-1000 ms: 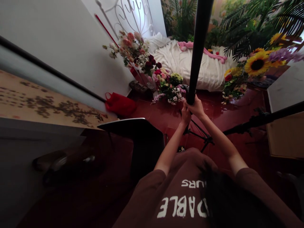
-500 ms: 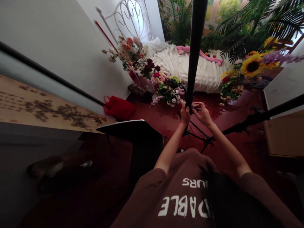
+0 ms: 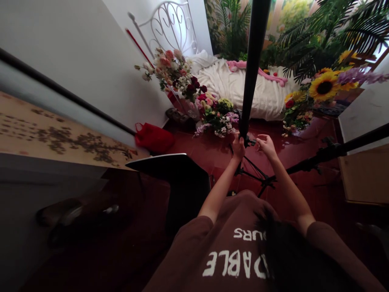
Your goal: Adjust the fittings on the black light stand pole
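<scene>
A thick black pole of a light stand (image 3: 251, 69) rises in front of me, and its legs spread over the floor below. My left hand (image 3: 238, 147) is closed around the pole near its lower collar. Sticking out to the right of that collar is a small black knob (image 3: 250, 142). My right hand (image 3: 266, 147) is just right of the knob, fingers loosely bent and apart; I cannot tell whether a fingertip still touches it.
A second black stand (image 3: 322, 156) slants in from the right, beside a cardboard box (image 3: 364, 176). Flower bunches (image 3: 212, 111) line a bed with a cream cover (image 3: 264, 97). To the left are a red bag (image 3: 154, 137) and a dark chair-like object (image 3: 185, 182).
My right hand has drawn back to the right from the collar, leaving the knob in plain sight. My left hand keeps its hold on the pole. The view has shifted slightly.
</scene>
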Demonstrator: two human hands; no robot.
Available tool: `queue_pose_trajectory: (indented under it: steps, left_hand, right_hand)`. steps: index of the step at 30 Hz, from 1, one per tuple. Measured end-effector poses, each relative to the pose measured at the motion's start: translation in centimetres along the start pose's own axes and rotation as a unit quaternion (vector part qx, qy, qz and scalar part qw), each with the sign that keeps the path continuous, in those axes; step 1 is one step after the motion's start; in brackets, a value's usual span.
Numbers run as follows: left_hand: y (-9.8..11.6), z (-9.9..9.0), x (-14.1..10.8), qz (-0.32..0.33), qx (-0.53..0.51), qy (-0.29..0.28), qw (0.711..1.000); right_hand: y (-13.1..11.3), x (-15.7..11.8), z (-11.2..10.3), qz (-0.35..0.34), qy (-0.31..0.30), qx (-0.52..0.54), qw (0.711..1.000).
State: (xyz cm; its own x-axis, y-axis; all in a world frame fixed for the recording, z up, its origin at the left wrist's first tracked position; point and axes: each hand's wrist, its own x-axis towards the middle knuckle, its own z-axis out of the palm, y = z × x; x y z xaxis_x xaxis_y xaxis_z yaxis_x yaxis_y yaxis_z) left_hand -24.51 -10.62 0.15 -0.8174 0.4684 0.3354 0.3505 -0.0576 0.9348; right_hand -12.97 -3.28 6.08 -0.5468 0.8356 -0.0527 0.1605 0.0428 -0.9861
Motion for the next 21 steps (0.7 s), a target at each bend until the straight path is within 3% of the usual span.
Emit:
queue_pose_trajectory:
  steps: [4, 11, 17, 21]
  left_hand:
    - [-0.2, 0.1, 0.1, 0.003, -0.005, 0.016, 1.0]
    - [0.1, 0.5, 0.1, -0.019, 0.003, 0.039, 0.999]
    - [0.6, 0.5, 0.0, -0.034, 0.016, 0.041, 0.998]
    - [0.8, 0.4, 0.0, -0.028, 0.013, 0.033, 0.999]
  right_hand:
    - [-0.5, -0.8, -1.1, -0.065, 0.018, 0.004, 0.998]
    - [-2.0, -3.4, -0.6, -0.166, -0.029, -0.096, 0.981]
    - [-1.5, -2.6, 0.5, -0.174, 0.003, -0.121, 0.977]
    - [-1.1, -2.2, 0.6, -0.185, -0.01, -0.141, 0.973]
